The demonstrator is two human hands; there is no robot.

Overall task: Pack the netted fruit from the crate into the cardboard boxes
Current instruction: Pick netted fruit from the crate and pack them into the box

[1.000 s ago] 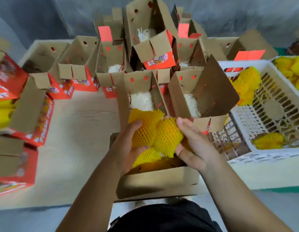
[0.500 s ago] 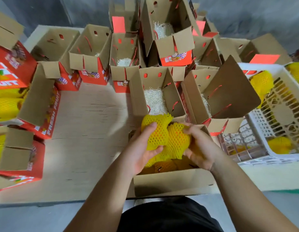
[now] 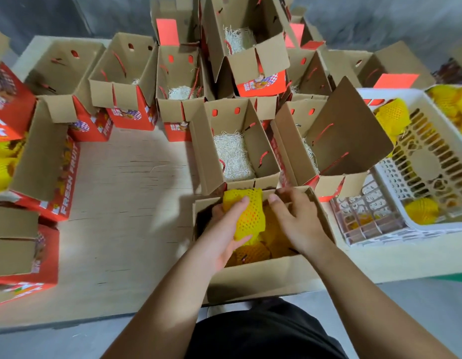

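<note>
An open cardboard box (image 3: pixel 261 275) stands at the table's near edge, with several yellow-netted fruits (image 3: pixel 253 251) inside. My left hand (image 3: pixel 222 229) grips one netted fruit (image 3: pixel 246 216) and holds it just inside the box's top. My right hand (image 3: pixel 294 218) reaches into the box beside it, fingers spread and relaxed over the fruit below, holding nothing. The white plastic crate (image 3: pixel 432 224) at the right holds more netted fruit (image 3: pixel 421 211).
Several open red-and-brown boxes lined with pale shredded paper (image 3: pixel 232 154) stand behind and to the left. Boxes at the far left (image 3: pixel 43 161) hold yellow fruit. A second white crate (image 3: pixel 367 218) lies on its side beside the first. Bare table (image 3: pixel 131 198) lies to the left.
Both hands have lowered the fruit toward the box. My right hand let go of its fruit, which now lies inside; my left still grips its fruit.
</note>
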